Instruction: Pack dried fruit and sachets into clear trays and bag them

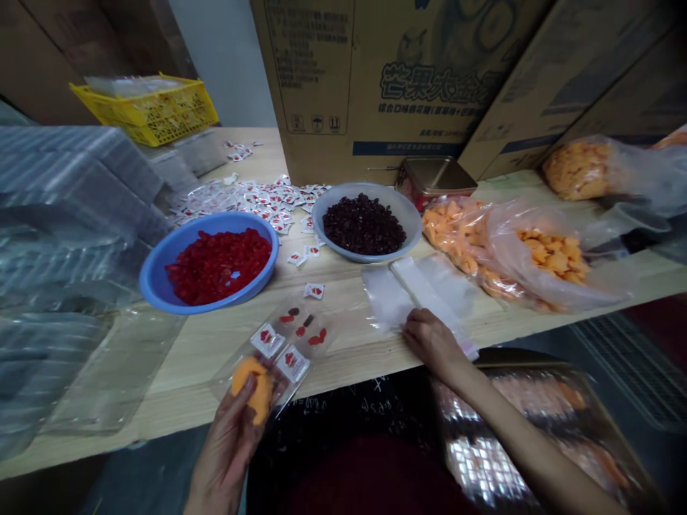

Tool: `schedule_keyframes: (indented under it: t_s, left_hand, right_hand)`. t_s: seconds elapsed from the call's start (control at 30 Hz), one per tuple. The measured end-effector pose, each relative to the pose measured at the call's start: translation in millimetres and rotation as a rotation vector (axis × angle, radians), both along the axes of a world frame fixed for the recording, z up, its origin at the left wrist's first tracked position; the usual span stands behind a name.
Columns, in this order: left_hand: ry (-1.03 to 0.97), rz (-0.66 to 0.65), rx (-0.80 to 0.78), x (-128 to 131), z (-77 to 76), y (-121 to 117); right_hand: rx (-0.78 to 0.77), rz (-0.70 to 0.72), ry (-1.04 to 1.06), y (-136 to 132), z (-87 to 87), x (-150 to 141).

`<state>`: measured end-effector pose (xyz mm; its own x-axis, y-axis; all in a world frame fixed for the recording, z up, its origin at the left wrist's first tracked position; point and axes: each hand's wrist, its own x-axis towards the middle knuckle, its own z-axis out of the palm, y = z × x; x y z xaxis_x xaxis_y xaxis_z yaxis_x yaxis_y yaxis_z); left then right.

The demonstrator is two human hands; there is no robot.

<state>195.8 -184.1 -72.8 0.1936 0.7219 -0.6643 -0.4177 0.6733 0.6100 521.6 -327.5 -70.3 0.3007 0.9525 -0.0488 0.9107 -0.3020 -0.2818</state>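
Note:
My left hand [230, 436] grips a clear plastic tray [327, 315] tilted over the table's front edge. In it lie an orange molded piece [255, 390] under my thumb, two white printed sachets [293, 363], and several small red and dark pieces [303, 325]. My right hand [429, 336] is closed at the front edge of a pile of clear plastic bags [443, 286], seemingly pinching one; the fingertips are partly hidden. Behind the hands stand a blue bowl [150, 275] of red pieces [217, 268] and a pale bowl [325, 236] of dark pieces [365, 225].
Stacked clear trays [64, 214] fill the left side. Loose sachets [268, 204] spread behind the bowls. Plastic bags of orange pieces [555, 254] lie at right, near a red tin [437, 175]. Cardboard boxes [322, 86] wall the back. Below sits a box of packed trays [515, 443].

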Motion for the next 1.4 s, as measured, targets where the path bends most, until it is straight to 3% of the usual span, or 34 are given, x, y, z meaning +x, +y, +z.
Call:
schedule_keyframes:
  t_s: [0.1,0.2,0.3,0.4,0.63,0.9,1.07,1.2,1.4]
  left_hand:
    - [-0.006,0.011,-0.02,5,2.6,2]
    - [-0.007,0.006,-0.021,8,3.7,2]
    - [-0.015,0.013,-0.022,10,3.9,0]
    - [-0.019,0.015,-0.043,9,6.1,-3]
    - [-0.04,0.024,-0.044,2,8.6,-7]
    - [-0.132,-0.037,-0.047,9,-1.8,-11]
    - [-0.206,-0.101,-0.016,40,3.6,-11]
    - [-0.264,-0.195,0.027,78,5.3,-12]
    - [-0.221,-0.245,0.093,107,-13.8,-24]
  right_hand:
    - [0.032,0.029,0.088,7,3.1,-10]
    - [0.062,-0.067,-0.021,23,2.2,-16]
    - [-0.114,-0.182,-0.199,43,-0.4,-20]
    - [-0.246,-0.194,-0.212,55,1.0,-17]
    - [-0.197,-0.165,0.021,55,6.6,9]
    - [-0.067,-0.155,0.404,54,-20.0,35]
    - [0.05,-0.145,0.929,50,-30.4,43]
    - [0.073,-0.173,0.999,49,-32.7,42]
    - [0.272,-0.32,0.958,39,-24.4,35]
